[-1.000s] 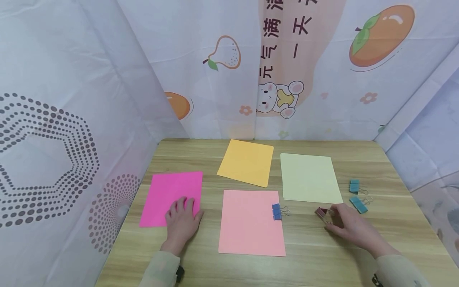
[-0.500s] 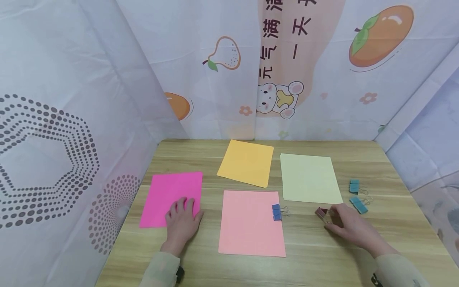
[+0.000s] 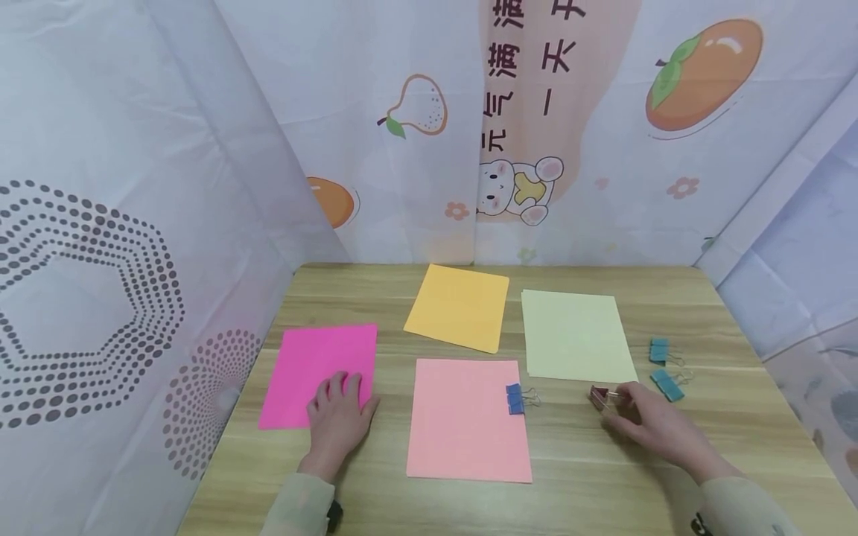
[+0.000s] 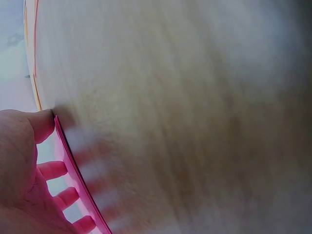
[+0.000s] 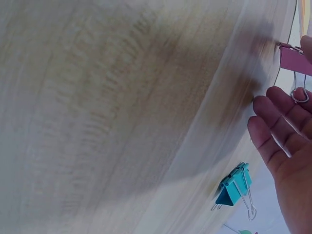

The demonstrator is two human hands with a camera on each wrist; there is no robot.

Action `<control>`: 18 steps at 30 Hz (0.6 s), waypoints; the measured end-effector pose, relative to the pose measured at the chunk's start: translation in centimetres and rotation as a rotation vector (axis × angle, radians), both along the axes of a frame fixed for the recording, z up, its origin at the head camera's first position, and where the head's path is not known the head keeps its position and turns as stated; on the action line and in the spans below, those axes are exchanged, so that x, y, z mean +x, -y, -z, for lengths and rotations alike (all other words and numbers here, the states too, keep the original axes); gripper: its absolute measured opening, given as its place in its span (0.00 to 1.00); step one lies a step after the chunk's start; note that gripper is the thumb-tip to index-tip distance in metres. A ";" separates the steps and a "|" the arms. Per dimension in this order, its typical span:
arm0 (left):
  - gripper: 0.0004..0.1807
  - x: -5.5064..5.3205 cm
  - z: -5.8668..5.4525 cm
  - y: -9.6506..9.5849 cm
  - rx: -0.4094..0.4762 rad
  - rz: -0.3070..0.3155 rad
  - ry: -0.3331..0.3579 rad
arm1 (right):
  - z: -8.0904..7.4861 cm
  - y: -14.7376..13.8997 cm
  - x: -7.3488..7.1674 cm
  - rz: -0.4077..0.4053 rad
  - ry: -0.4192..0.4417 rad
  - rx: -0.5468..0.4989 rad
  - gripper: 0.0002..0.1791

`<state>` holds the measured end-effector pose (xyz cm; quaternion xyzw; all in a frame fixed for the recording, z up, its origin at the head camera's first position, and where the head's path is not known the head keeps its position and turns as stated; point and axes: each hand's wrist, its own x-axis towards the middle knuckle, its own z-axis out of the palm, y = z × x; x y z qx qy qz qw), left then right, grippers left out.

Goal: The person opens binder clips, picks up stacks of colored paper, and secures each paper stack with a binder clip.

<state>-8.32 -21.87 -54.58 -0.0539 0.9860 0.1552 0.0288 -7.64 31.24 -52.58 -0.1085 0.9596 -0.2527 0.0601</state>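
Observation:
My left hand (image 3: 339, 420) rests on the lower right part of a magenta paper sheet (image 3: 322, 361), fingers spread, thumb just past its right edge. In the left wrist view, fingertips and thumb (image 4: 45, 124) lie along that magenta stack. My right hand (image 3: 660, 428) pinches a dark red binder clip (image 3: 599, 397) by its wire handles between thumb and index finger, close over the table. In the right wrist view the clip (image 5: 295, 61) is partly cut off by the frame edge. To its left, a blue binder clip (image 3: 515, 400) sits on the right edge of a pink sheet (image 3: 465, 424).
Two teal binder clips (image 3: 660, 350) lie right of the pale green sheets (image 3: 579, 335), just beyond the right hand. An orange-yellow sheet (image 3: 459, 307) lies at the back middle. A printed curtain (image 3: 402, 186) hangs behind the wooden table (image 3: 590, 484).
The red binder clip has turned slightly in the right hand's fingers, and its handles now point more toward the hand. The left hand stays put. The head view has shifted slightly.

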 end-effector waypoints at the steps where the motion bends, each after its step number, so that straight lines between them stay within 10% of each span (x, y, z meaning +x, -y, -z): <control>1: 0.36 0.0 0.0 0.0 0.000 0.001 -0.001 | 0.0 0.1 0.0 0.004 0.001 -0.003 0.28; 18: 0.36 0.1 0.1 0.0 -0.005 0.003 -0.013 | -0.3 0.4 -0.1 -0.010 0.018 0.019 0.22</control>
